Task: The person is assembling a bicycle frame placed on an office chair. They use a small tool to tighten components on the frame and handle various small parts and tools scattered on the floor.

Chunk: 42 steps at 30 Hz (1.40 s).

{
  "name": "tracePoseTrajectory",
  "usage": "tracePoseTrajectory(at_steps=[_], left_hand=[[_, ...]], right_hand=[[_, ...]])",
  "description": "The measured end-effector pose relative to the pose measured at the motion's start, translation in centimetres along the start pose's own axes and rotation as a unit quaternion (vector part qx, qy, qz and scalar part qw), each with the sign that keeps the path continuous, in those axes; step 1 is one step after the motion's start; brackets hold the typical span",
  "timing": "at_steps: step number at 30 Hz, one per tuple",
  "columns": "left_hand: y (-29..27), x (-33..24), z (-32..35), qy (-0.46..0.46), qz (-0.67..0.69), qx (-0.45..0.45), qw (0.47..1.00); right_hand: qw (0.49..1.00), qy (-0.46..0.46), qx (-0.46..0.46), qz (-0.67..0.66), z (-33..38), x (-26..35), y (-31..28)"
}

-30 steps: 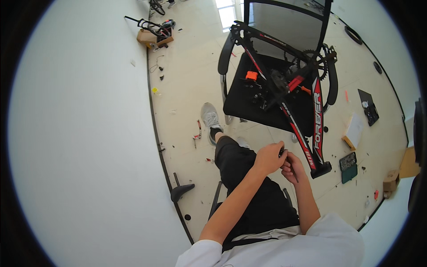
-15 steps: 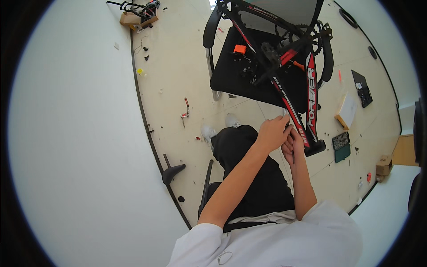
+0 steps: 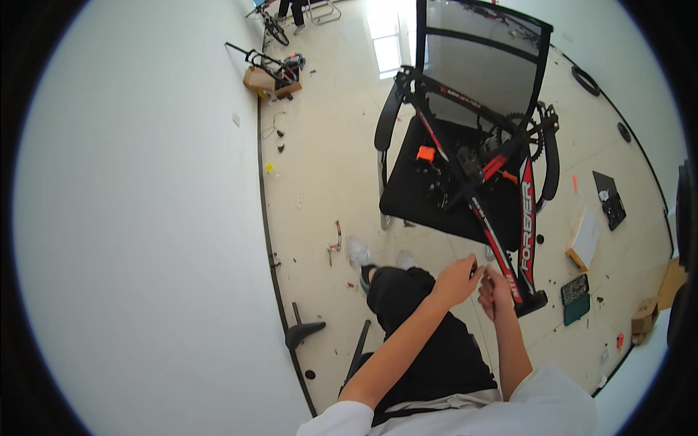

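Note:
Beside the lower end of a black, red and white bicycle frame (image 3: 527, 225), my two hands are close together. My left hand (image 3: 456, 282) is closed, with a small dark piece showing at its fingers, too small to name. My right hand (image 3: 496, 292) is closed too, its fingers curled in and the tips near the left hand's; what it grips is hidden. The frame lies across a black office chair (image 3: 407, 196) and its arms, its head tube (image 3: 533, 303) pointing toward me. An orange object (image 3: 425, 153) and several small dark parts rest on the seat.
On the floor at left stand a bicycle saddle (image 3: 305, 333) and a red-black lever-like part (image 3: 336, 240). At right are an open green case (image 3: 576, 309), a white-topped box (image 3: 584, 240) and a black tool case (image 3: 612, 207). A cardboard box (image 3: 259, 81) with parts stands far left.
The view has tilted up, showing more of the chair back and the far floor. My hands stay by the frame's lower end; the thin dark rod seen at the right hand no longer shows.

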<state>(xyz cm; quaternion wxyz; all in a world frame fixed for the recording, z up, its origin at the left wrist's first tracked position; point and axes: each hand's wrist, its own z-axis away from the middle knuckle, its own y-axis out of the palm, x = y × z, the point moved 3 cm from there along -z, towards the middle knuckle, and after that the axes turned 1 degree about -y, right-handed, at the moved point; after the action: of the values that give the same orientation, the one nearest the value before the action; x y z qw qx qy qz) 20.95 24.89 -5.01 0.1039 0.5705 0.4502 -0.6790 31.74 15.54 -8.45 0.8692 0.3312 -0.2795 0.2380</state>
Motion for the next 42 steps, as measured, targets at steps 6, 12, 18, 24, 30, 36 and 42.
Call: tracePoseTrajectory(at_steps=[6, 12, 18, 24, 30, 36, 42], left_hand=[[-0.4, -1.2, -0.2, -0.004, -0.001, 0.047, 0.999], [0.2, -1.1, 0.6, 0.044, -0.029, 0.079, 0.995], [0.5, -1.5, 1.1, 0.06, -0.081, 0.124, 0.987], [2.0, -0.8, 0.3, 0.079, -0.131, 0.122, 0.981], [2.2, -2.0, -0.4, 0.14, -0.186, 0.119, 0.965], [1.9, -3.3, -1.1, 0.165, -0.131, 0.089, 0.973], [1.0, -3.3, -4.0, 0.146, -0.14, 0.172, 0.964]], right_hand=[[0.998, 0.019, 0.052, 0.017, 2.0, 0.1, 2.3], [0.994, 0.063, 0.084, -0.002, 1.4, -0.5, 0.5], [0.988, 0.101, 0.098, 0.059, 2.0, 0.7, 0.6], [0.991, 0.061, 0.06, 0.099, 2.2, 0.9, 1.1], [0.984, 0.104, 0.06, 0.13, 1.7, 2.3, 0.5], [0.972, 0.145, 0.081, 0.167, 1.7, 4.0, 0.1], [0.982, 0.049, 0.054, 0.173, 0.7, 5.0, 0.9]])
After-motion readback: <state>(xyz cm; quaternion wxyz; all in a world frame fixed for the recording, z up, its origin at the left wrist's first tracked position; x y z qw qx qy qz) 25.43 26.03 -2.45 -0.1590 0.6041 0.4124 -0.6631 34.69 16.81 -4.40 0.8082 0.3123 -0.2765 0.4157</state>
